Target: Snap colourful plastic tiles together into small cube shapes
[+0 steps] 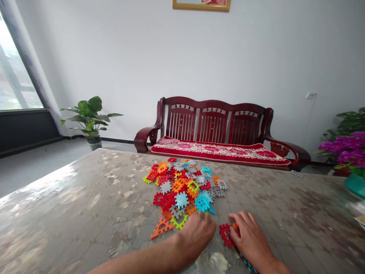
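A heap of interlocking plastic building tiles (193,186) in red, orange, grey, blue and lime lies on the table. My left hand (199,229) is at the near edge of the heap, its fingers curled down and their tips hidden. Close to it are a lime tile (179,222) and an orange triangular tile (162,227). My right hand (251,233) is closed around joined building tiles, with a red tile (226,235) sticking out at its left. An orange part shows by the thumb, and a dark teal toothed piece (247,262) shows below the palm.
The table (85,213) has a patterned, glossy cover. Past its far edge stands a wooden bench (213,125) with a red floral cushion. A flower pot (355,185) with purple flowers is at the right. One grey piece (296,173) lies near the far right edge.
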`<act>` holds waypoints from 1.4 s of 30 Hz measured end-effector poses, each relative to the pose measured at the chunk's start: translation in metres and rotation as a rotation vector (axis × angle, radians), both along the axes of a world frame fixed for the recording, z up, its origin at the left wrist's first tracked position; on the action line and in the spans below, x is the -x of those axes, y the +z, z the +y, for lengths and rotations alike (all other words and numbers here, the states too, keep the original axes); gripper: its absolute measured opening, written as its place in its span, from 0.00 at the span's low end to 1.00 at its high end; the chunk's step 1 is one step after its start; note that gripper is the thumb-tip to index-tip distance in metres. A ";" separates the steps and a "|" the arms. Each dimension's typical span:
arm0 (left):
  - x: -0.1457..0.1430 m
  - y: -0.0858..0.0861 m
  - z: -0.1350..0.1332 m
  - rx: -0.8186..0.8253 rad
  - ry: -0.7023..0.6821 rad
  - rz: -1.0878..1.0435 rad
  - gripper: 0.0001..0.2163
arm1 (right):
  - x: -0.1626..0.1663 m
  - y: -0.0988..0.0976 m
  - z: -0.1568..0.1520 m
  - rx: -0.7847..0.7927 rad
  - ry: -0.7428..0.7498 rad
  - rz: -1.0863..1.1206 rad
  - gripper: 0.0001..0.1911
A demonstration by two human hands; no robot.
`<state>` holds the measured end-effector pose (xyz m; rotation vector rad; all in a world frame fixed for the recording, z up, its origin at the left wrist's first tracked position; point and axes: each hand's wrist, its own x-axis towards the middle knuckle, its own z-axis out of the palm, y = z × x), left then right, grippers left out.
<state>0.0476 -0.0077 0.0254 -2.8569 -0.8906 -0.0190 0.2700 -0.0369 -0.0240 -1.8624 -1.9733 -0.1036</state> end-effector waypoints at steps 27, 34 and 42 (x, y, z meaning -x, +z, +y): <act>0.156 -0.007 0.209 0.265 1.004 -0.471 0.29 | 0.054 0.047 0.212 0.081 0.145 0.236 0.27; 0.147 -0.023 0.195 0.293 0.826 -0.433 0.27 | 0.096 0.040 0.282 0.238 0.177 0.127 0.26; 0.160 0.011 0.190 0.178 0.810 -0.478 0.28 | 0.121 0.030 0.306 0.396 0.374 0.056 0.30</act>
